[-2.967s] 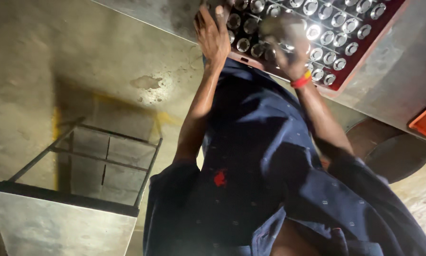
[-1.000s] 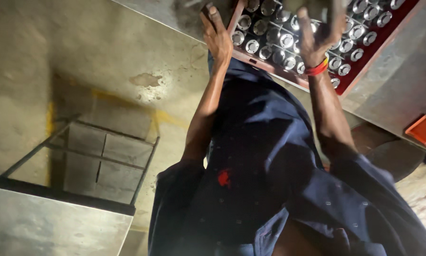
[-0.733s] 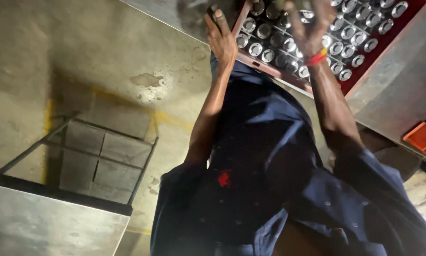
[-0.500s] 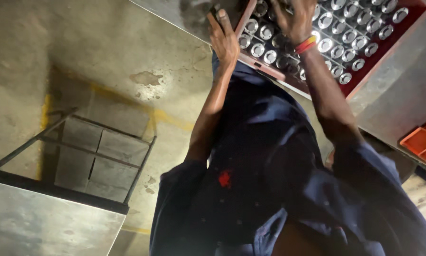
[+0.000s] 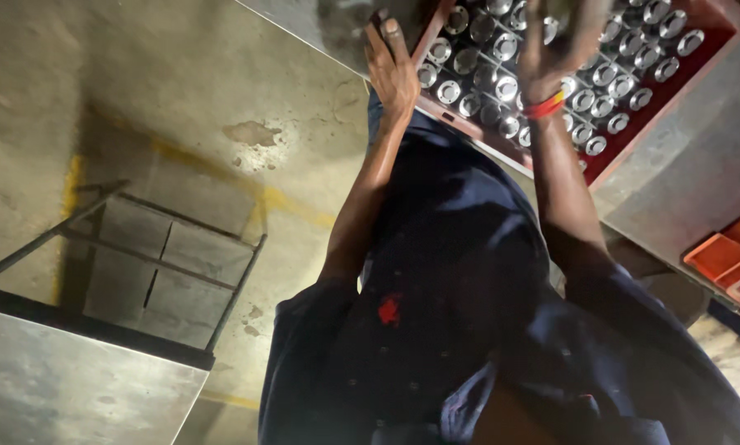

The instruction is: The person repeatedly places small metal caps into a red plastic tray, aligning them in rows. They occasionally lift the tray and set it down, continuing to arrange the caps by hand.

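Nearest, at 6 o'clock, the dark blue shirt (image 5: 436, 330) fills the view. Farther, at 12 o'clock, the left hand (image 5: 393, 70) lies flat, fingers together, on the edge of the red crate (image 5: 625, 144) of capped bottles (image 5: 477, 82) on the worktop (image 5: 699, 198). At 1 o'clock the right hand (image 5: 555, 45) is blurred, its grip unreadable; better to steady the crate before lifting any bottle straight up.

concrete floor (image 5: 180, 74): stained, yellow painted line crossing, 9 to 11 o'clock | metal frame stand (image 5: 151, 264): dark bars, open top, 8 o'clock | steel sheet surface (image 5: 65, 387): grey, just below the stand, 7 o'clock | orange crate (image 5: 728, 255): at the edge, 3 o'clock
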The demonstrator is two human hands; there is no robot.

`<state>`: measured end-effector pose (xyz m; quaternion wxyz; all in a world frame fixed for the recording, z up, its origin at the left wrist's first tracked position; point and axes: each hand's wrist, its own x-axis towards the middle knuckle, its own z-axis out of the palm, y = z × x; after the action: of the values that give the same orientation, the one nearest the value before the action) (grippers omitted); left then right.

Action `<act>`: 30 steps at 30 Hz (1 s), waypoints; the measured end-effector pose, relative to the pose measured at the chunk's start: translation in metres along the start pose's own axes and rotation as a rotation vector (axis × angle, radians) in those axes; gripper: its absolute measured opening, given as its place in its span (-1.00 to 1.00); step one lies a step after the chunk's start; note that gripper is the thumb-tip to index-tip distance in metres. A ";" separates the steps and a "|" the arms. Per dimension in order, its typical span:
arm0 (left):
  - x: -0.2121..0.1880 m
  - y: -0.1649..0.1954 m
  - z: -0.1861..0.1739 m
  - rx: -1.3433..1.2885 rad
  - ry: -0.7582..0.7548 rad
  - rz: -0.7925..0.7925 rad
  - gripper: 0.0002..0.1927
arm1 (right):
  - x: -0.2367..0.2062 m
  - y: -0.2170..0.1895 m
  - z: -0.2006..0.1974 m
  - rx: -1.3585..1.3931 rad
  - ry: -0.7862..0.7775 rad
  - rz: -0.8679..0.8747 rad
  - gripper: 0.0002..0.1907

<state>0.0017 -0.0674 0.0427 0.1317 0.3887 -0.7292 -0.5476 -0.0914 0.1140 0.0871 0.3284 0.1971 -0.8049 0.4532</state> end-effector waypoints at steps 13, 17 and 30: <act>0.001 0.003 -0.001 0.028 0.012 0.010 -0.05 | -0.012 0.008 0.022 -0.202 -0.386 -0.282 -0.54; 0.002 0.008 -0.002 -0.135 -0.008 -0.051 -0.03 | -0.023 0.001 0.017 0.080 -0.089 -0.074 -0.45; 0.001 0.002 0.003 0.024 0.048 0.065 -0.04 | -0.034 -0.003 0.013 -0.005 -0.610 -0.171 -0.52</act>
<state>-0.0013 -0.0657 0.0437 0.1623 0.3795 -0.7444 -0.5249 -0.0705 0.1025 0.0602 0.1092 0.3899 -0.8479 0.3421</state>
